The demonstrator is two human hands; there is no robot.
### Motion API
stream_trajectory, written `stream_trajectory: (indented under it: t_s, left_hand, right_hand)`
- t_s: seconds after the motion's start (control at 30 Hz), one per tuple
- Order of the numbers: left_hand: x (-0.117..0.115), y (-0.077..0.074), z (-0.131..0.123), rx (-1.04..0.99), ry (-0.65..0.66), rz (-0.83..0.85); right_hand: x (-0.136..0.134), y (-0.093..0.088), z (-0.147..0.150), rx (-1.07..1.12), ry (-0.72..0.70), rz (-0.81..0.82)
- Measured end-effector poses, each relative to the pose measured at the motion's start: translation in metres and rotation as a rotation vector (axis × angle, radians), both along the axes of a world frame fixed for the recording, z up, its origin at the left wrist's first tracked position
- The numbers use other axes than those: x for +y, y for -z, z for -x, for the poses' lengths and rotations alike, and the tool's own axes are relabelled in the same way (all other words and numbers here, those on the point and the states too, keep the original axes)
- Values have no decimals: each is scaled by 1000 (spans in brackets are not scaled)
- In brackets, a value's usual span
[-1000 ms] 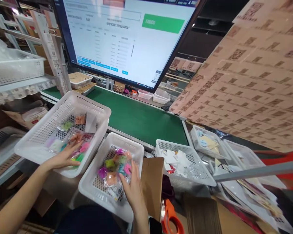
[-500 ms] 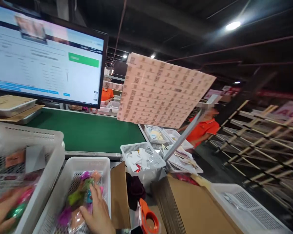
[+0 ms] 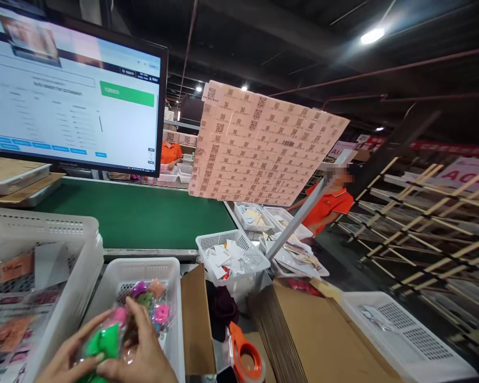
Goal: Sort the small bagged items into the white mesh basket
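Green packet (image 3: 104,340) in clear plastic wrap, held between both hands at the bottom edge of the view, just over the near rim of a white mesh basket (image 3: 171,276). Left hand (image 3: 69,356) comes in from below left, fingers curled under and pinching the packet's left side. Right hand (image 3: 143,351) lies over the packet's right side, fingers together and pressed down on the wrap, thumb clamped against the green part. More small wrapped items (image 3: 149,303), pink, purple and orange, lie in that basket just behind the hands. Larger white basket (image 3: 64,234) stands touching on the left, holding printed packets and an orange tag (image 3: 16,266). Cardboard flap (image 3: 195,324) stands upright just right of the small basket; orange tape dispenser (image 3: 243,356) beside it. Green conveyor belt (image 3: 143,213) runs behind the baskets, monitor (image 3: 72,101) above it. Pink sheet of code labels (image 3: 263,143) hangs to the right. Person in an orange shirt (image 3: 329,205) works well beyond it.
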State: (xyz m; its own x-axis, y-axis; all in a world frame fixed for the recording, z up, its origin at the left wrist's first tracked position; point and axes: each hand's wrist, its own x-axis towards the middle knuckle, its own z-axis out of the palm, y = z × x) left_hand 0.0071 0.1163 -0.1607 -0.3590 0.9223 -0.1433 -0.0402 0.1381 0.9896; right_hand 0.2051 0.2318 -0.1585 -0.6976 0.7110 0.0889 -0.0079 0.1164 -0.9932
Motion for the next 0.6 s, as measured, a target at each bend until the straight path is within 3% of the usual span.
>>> stream_trajectory:
  t_s: [0.1, 0.17, 0.3, 0.43, 0.53, 0.6]
  left_hand:
    - [15, 19, -21, -25, -26, -2]
    - [23, 23, -28, -64, -1, 3]
    - [23, -1, -36, -165, -40, 67]
    - [19, -26, -41, -253, -141, 86]
    - [17, -28, -43, -169, -186, 32]
    - [16, -27, -44, -113, -140, 5]
  right_hand:
    - [2, -8, -9, -13, 44, 97]
    - [6, -8, -12, 54, 75, 190]
    - [11, -7, -11, 263, 104, 386]
    - [12, -13, -10, 306, 133, 442]
    - [9, -18, -11, 250, 97, 485]
    - [7, -18, -10, 188, 57, 510]
